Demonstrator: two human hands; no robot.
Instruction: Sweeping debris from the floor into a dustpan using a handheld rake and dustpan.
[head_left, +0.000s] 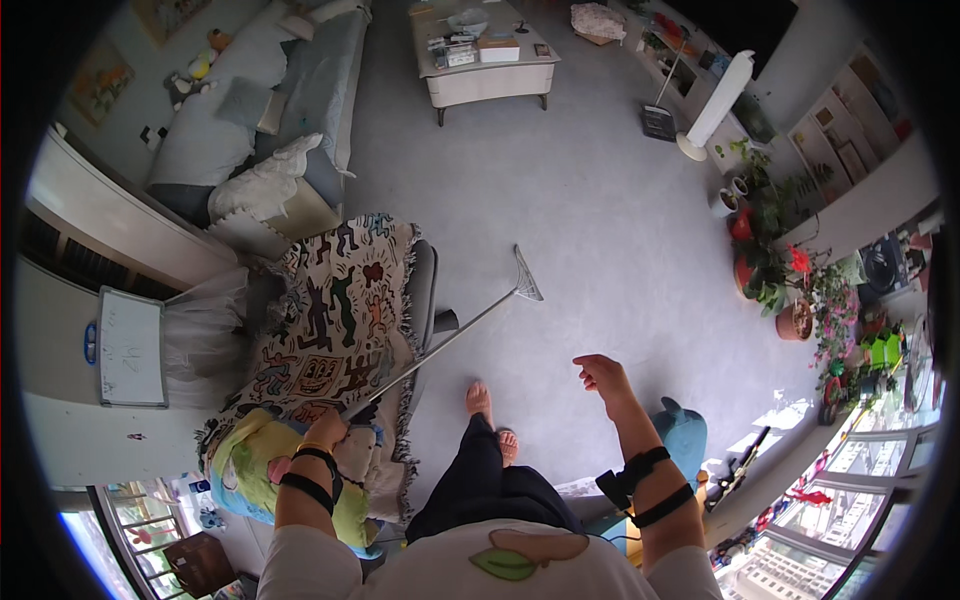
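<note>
My left hand (326, 428) is closed around the upper end of a long-handled floor squeegee (455, 337). Its thin metal pole slants away to the right over the edge of the draped chair, and the triangular grey head rests on the floor ahead of my feet. My right hand (602, 374) is raised over the floor to the right with nothing in it; the fingers are loosely bent and apart. Beneath my left forearm lie a patterned throw blanket (335, 300) and a green plush cushion (250, 460).
A grey sofa (300, 110) runs along the far left, with a white coffee table (495, 85) beyond the floor. Potted plants (765, 265) line the right side. A dustpan (658, 122) stands by a white column. Close to my right arm is a blue-green plush seat (682, 428).
</note>
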